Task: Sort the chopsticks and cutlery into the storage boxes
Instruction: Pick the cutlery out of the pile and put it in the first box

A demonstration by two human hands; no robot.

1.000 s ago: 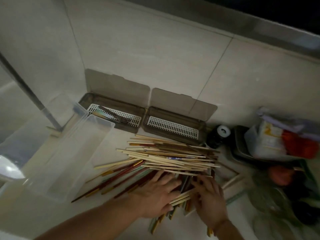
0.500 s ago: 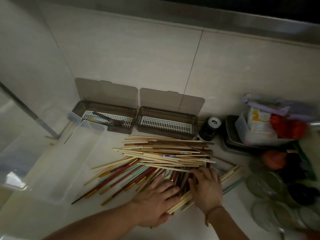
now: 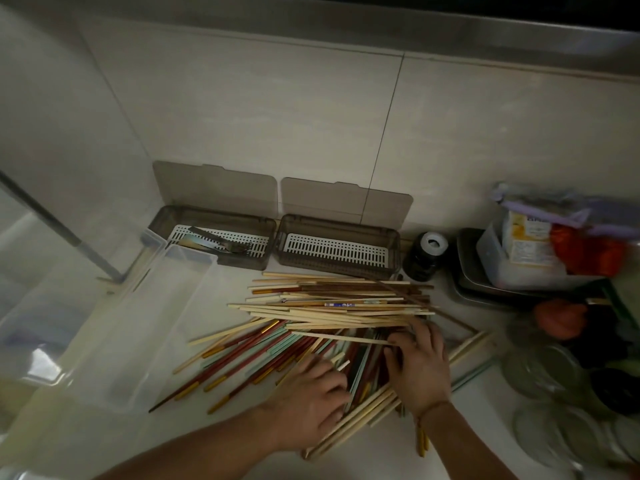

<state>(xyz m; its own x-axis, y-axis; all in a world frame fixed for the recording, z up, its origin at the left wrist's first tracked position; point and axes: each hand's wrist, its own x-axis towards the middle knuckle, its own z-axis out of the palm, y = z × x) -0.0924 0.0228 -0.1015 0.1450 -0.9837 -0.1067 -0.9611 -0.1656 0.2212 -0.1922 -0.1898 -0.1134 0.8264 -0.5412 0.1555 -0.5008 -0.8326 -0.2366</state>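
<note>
The chopstick pile (image 3: 332,327) covers the middle of the counter (image 3: 242,445), in front of 2 brown storage boxes (image 3: 337,242) with lids raised against the wall. The left box (image 3: 211,233) holds a few pieces of cutlery (image 3: 221,242); the right box shows only its white grate. A clear plastic bin (image 3: 138,323) lies to the left.

Change noted: both hands now work deeper in the pile than 0.5 s ago. The right hand (image 3: 420,368) has moved up and pinches 1 pale chopstick (image 3: 346,337) at its right end, lifting it clear of the coloured ones. The left hand (image 3: 311,400) has curled its fingers onto the near sticks; whether it grips any cannot be told. Against 1.0 s ago, both hands lay flatter on the pile.

Judgement: sorting is at an early stage; no chopstick is boxed yet.
</note>
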